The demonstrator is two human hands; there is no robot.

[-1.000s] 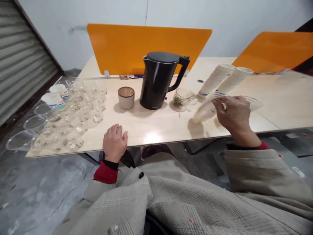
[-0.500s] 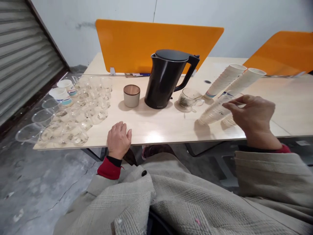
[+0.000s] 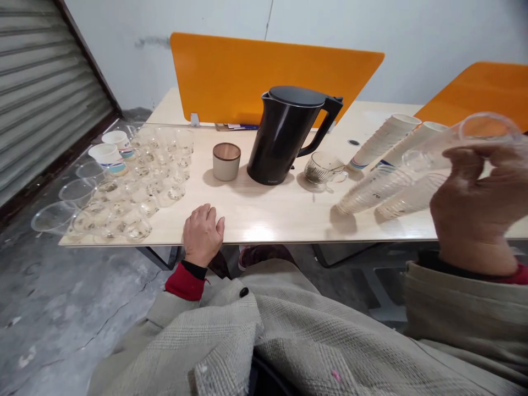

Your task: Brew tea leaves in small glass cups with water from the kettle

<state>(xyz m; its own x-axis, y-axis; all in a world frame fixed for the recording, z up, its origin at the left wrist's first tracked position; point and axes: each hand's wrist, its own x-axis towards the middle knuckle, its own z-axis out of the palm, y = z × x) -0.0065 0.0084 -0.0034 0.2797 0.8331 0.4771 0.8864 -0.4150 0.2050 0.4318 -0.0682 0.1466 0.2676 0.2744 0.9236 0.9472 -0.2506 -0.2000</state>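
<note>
My right hand is raised at the right, closed on a clear plastic cup that is tilted and slightly blurred. Below and left of it lean a nested stack of clear plastic cups and another such stack. Behind these stand a stack of paper cups and a further paper-cup stack. My left hand rests palm down on the table's front edge, fingers stretched out, holding nothing. The nearest item to it is a beige cup with a brown rim.
A black electric kettle stands mid-table beside a glass cup with dark bits inside. Many clear cups holding dark bits crowd the left end, with two paper cups. An orange divider rises behind the kettle.
My right hand has moved right and up from the clear-cup stacks, drawing a clear plastic cup away. The left hand stays in place. The view has shifted slightly.
</note>
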